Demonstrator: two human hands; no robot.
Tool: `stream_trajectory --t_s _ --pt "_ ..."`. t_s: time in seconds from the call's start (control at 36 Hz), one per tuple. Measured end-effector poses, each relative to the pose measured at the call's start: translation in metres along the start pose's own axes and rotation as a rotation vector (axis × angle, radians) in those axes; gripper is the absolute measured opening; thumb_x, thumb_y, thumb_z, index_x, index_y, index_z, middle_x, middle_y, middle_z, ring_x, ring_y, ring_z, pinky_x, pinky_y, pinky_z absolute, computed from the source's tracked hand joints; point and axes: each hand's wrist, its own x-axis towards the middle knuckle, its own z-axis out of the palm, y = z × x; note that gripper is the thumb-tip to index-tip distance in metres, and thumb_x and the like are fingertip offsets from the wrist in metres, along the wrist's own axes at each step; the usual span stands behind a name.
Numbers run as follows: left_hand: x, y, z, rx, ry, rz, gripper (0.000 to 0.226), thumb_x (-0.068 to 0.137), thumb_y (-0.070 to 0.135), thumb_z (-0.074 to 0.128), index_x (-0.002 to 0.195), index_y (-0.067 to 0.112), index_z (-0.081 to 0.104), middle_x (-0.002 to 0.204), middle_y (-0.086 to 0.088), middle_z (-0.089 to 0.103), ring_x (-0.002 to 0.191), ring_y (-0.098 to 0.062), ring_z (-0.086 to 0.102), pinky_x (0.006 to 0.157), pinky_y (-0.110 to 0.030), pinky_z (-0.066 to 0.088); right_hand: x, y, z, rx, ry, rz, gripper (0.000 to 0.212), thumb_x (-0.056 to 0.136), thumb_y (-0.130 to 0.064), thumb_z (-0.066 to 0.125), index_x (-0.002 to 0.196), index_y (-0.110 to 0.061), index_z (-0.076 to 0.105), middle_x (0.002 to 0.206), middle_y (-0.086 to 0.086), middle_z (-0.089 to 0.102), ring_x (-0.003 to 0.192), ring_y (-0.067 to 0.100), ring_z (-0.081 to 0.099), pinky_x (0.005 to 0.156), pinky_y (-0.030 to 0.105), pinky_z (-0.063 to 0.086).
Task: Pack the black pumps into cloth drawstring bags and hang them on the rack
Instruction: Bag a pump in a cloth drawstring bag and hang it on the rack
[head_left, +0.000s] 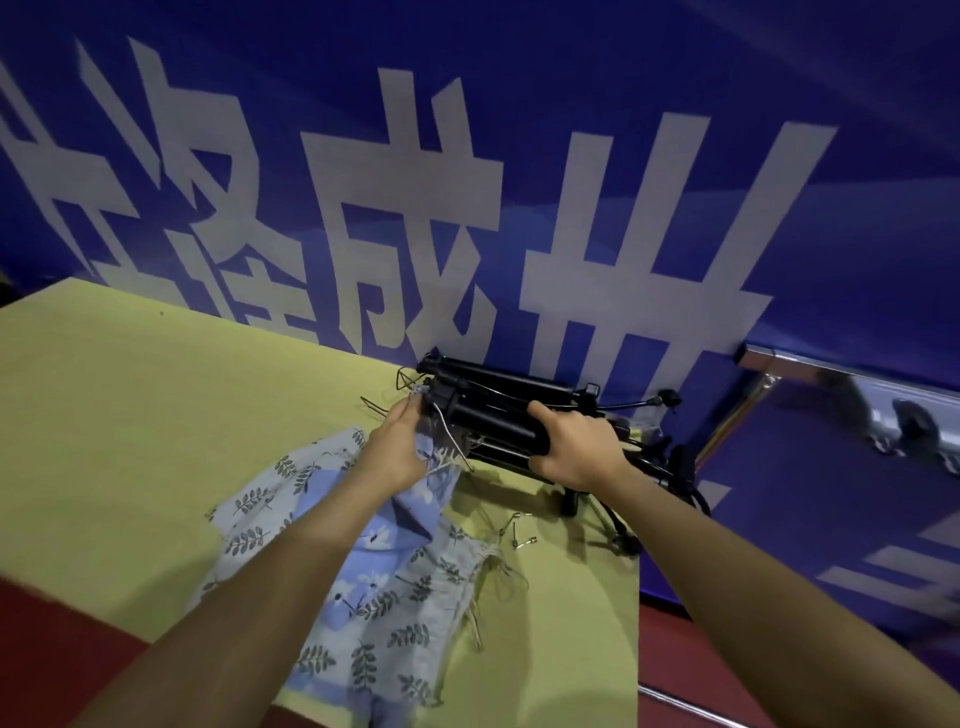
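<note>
Several black pumps (498, 395) lie stacked at the far right of the yellow table (130, 415), against the blue wall. My right hand (576, 447) is closed around the barrel of the nearest pump. My left hand (400, 447) pinches the mouth of a blue flowered cloth bag (421, 499) right at that pump's left end, where a thin cord hangs. A grey leaf-print cloth bag (374, 660) lies flat under my left forearm, its drawstrings (493, 577) loose to the right. No rack can be made out.
Small metal hooks (517, 535) lie on the table near the pumps' feet. Black hoses (675, 467) trail off the table's right edge. A blue banner wall (467, 182) with large white characters rises close behind. Red floor (52, 649) shows at lower left.
</note>
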Motion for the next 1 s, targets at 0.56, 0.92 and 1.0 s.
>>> stream_trajectory --t_s 0.56,0.92,1.0 --pt "-0.032 0.032 -0.003 0.291 -0.037 0.218 0.086 0.084 0.003 0.060 0.152 0.016 0.008 0.154 0.002 0.017 0.136 -0.027 0.030 0.096 -0.043 0.045 -0.006 -0.023 -0.002 -0.354 0.055 -0.235 0.047 0.088 -0.016 0.051 0.132 -0.019 0.036 0.115 0.009 0.057 0.099 0.032 0.059 0.071 0.036 0.040" --pt "-0.032 0.041 0.007 0.578 0.238 0.342 0.049 0.087 0.054 0.051 0.115 0.015 0.049 0.115 -0.002 0.050 0.108 -0.027 0.038 0.089 -0.036 0.029 -0.004 -0.026 -0.010 -0.474 0.329 -0.425 0.051 0.049 -0.029 0.081 0.096 -0.019 0.066 0.067 -0.002 0.060 0.061 0.021 0.059 0.072 0.035 0.041" --pt "-0.029 0.042 0.009 0.579 0.274 0.339 0.045 0.080 0.052 0.063 0.099 0.013 0.055 0.098 -0.003 0.055 0.095 -0.029 0.046 0.078 -0.037 0.034 -0.003 -0.023 -0.008 -0.449 0.469 -0.454 0.051 0.059 -0.028 0.079 0.106 -0.017 0.066 0.081 -0.001 0.064 0.077 0.023 0.062 0.087 0.044 0.031"
